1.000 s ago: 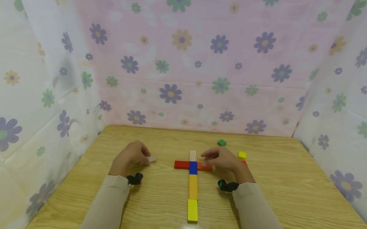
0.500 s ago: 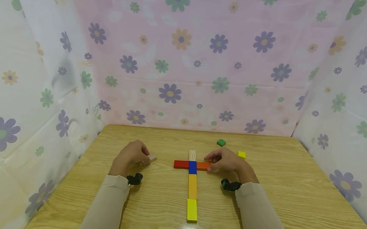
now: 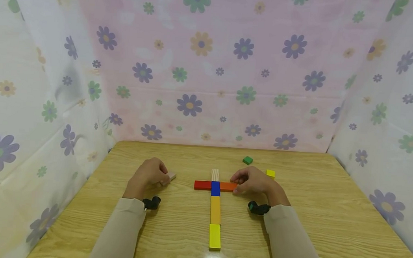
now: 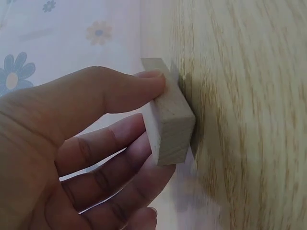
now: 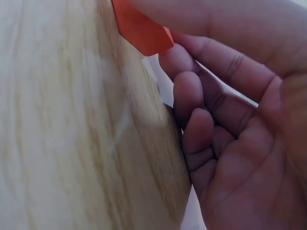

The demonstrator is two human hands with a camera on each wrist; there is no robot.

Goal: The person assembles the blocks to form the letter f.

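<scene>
My left hand (image 3: 149, 173) pinches a plain wooden block (image 4: 172, 112) between thumb and fingers at the left of the table. Colored blocks form a cross in the middle. At its center lies a blue block (image 3: 215, 188), with a red block (image 3: 203, 185) to its left and an orange block (image 3: 227, 186) to its right. A pale striped wooden block (image 3: 215, 175) extends behind the blue one. In front come a yellow-orange block (image 3: 215, 209) and a yellow block (image 3: 215, 237). With thumb and fingers, my right hand (image 3: 253, 182) grips the orange block's right end.
A small green block (image 3: 248, 160) lies toward the back of the wooden table (image 3: 311, 214). Behind the right hand sits a small yellow block (image 3: 270, 173), partly hidden. Flowered cloth (image 3: 196, 65) stands around the back and sides.
The right hand has shifted right along the orange block to its outer end, covering the red block that showed behind the hand. The plain block in the left hand has turned slightly.
</scene>
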